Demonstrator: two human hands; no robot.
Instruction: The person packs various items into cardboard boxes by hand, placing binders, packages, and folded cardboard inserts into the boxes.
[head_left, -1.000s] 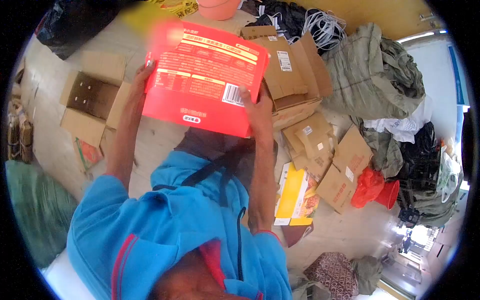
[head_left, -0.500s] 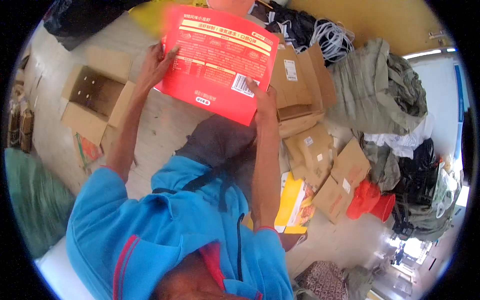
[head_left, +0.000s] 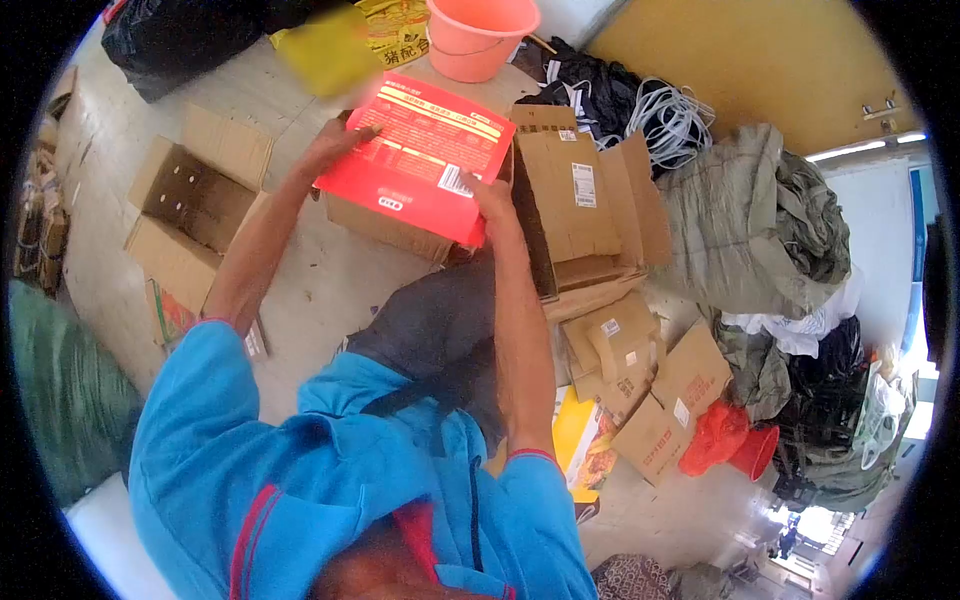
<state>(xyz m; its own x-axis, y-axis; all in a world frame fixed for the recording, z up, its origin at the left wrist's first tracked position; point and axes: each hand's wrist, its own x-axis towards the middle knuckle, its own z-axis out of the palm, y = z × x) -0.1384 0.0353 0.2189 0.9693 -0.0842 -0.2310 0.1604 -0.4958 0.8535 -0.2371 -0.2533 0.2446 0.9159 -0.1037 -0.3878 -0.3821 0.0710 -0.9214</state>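
Left hand (head_left: pixel 338 145) and right hand (head_left: pixel 490 203) stay clamped on opposite edges of a red package (head_left: pixel 415 155), seemingly farther off now, above the floor (head_left: pixel 305 270); a brown box (head_left: pixel 388 230) newly shows beneath.

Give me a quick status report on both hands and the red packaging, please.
Left hand and right hand gripping opposite sides of red packaging. Barcoded face toward the camera. Cardboard box partly hidden behind it; no obstruction seen at the hands.
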